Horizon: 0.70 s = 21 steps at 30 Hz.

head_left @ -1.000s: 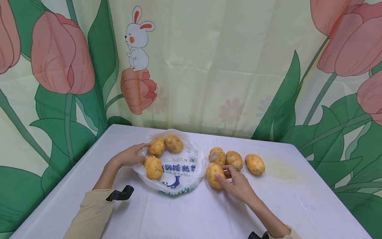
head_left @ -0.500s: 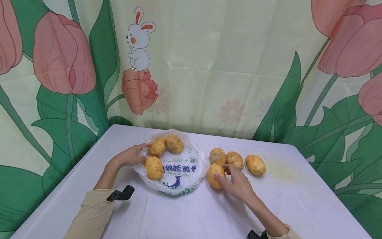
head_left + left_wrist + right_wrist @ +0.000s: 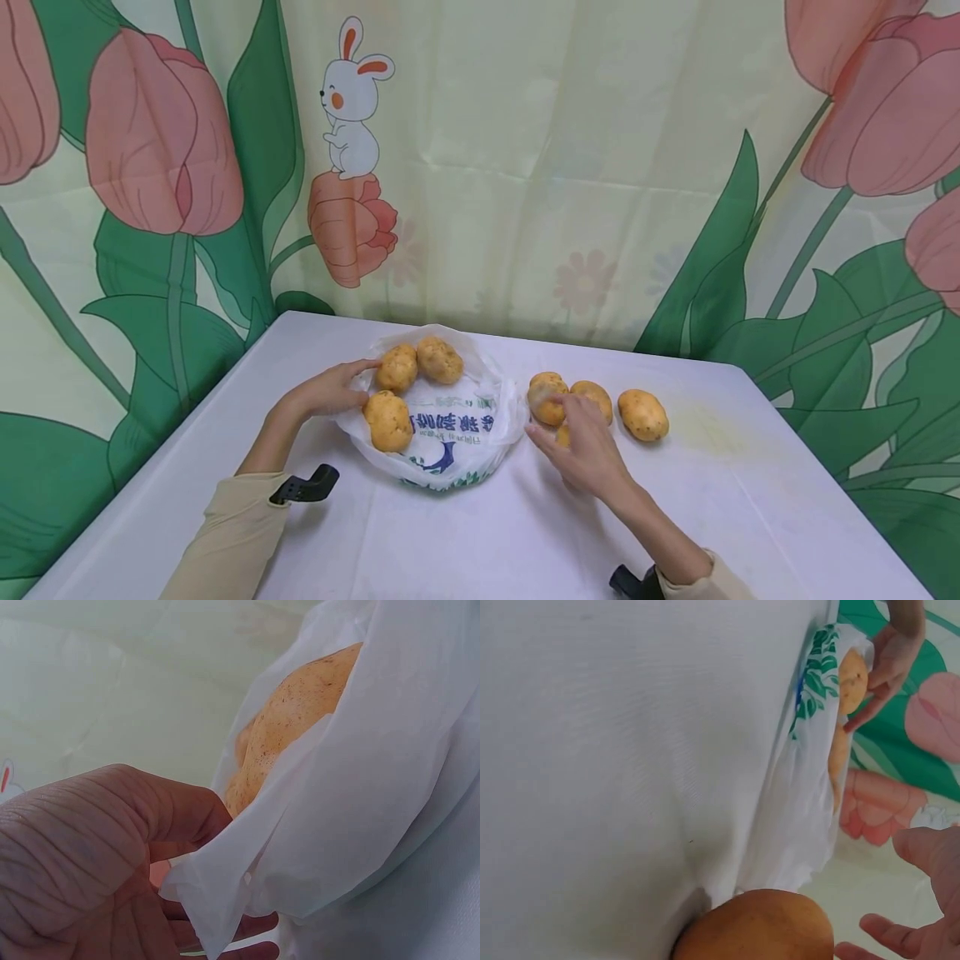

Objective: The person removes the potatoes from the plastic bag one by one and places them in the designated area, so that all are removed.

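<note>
On the left of the table, a white plastic bag [image 3: 457,454] with blue and green print lies with its mouth spread and three potatoes inside. My left hand [image 3: 327,392] grips its left rim; the left wrist view has a flap of the bag [image 3: 217,889] between thumb and fingers, beside a potato [image 3: 300,701]. Right of the bag, my right hand [image 3: 587,450] is over a potato [image 3: 563,435], mostly hidden behind it. In the right wrist view the fingers are spread apart, with a gap to the potato [image 3: 761,926] below.
Behind my right hand sit two potatoes, one [image 3: 547,387] near the bag and one [image 3: 596,396] beside it. Farther right lies another potato [image 3: 642,415]. A white cloth covers the table [image 3: 442,550], and a tulip-printed curtain [image 3: 487,208] hangs behind it.
The near potato, earlier held in my right hand beside the bag, now shows farther right behind the hand. My right fingers have parted from it. The left hand stays at the bag's rim.
</note>
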{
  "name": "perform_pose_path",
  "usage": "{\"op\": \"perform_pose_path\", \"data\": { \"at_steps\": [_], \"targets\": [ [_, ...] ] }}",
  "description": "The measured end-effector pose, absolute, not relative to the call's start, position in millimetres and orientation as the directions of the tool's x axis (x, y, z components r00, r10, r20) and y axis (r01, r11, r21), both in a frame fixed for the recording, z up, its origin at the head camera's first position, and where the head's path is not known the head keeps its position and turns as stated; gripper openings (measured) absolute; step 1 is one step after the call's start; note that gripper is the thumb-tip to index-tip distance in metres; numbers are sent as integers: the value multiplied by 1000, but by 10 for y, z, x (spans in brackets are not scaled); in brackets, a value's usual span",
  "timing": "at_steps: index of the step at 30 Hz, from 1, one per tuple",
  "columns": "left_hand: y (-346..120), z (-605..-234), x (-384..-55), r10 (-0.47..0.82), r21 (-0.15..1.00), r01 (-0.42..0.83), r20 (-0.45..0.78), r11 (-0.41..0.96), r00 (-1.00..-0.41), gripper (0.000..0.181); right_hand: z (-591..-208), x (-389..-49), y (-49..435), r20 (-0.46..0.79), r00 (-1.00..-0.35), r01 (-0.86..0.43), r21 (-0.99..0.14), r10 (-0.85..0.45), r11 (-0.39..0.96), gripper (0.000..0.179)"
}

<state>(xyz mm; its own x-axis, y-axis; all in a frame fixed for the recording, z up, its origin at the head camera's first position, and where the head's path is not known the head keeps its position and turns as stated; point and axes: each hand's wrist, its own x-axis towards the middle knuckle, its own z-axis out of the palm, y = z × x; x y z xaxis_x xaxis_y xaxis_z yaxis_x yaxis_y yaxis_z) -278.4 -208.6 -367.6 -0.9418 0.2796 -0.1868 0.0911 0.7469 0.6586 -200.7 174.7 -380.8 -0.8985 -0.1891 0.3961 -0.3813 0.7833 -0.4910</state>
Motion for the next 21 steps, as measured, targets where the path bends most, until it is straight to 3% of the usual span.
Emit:
{"op": "perform_pose_path", "data": {
  "at_steps": [21],
  "targets": [
    [-2088, -3679, -2786, 279, 657, 92, -186, 748, -942, 67, -3726, -2070, 1118, 363, -892, -445, -600, -270, 665, 49]
  ]
}}
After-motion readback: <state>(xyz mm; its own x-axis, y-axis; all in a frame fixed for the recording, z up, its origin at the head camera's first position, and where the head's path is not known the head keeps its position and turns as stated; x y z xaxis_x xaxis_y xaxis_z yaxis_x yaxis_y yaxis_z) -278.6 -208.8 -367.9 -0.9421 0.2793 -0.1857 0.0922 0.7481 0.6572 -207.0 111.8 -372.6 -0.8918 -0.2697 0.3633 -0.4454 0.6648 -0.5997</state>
